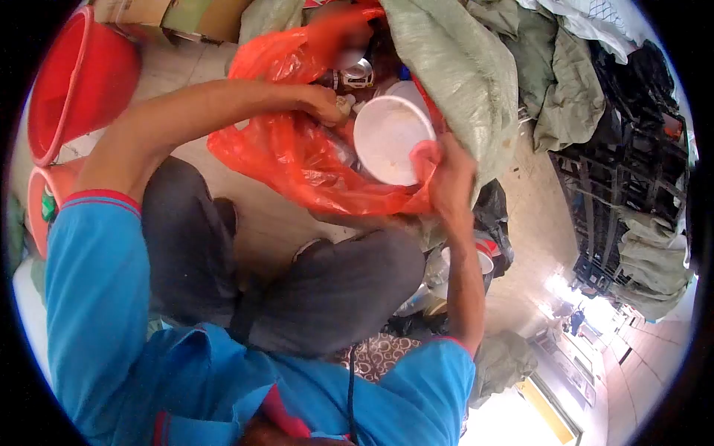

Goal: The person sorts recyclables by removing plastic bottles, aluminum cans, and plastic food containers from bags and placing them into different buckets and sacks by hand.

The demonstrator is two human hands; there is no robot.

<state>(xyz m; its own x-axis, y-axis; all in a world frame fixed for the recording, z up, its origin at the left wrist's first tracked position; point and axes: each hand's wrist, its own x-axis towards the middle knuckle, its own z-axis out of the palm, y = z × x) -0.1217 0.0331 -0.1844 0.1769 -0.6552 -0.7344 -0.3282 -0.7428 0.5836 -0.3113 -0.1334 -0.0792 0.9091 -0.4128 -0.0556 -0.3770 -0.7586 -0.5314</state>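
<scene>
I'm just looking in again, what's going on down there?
A person in a blue shirt is handling an open red plastic bag. The right hand grips its edge beside a white tub that sits in the bag's opening. The left hand reaches in at the other side, near a can; whether it holds anything is hard to tell. A green sack lies against the bag, and a red bucket stands off to the left.
</scene>
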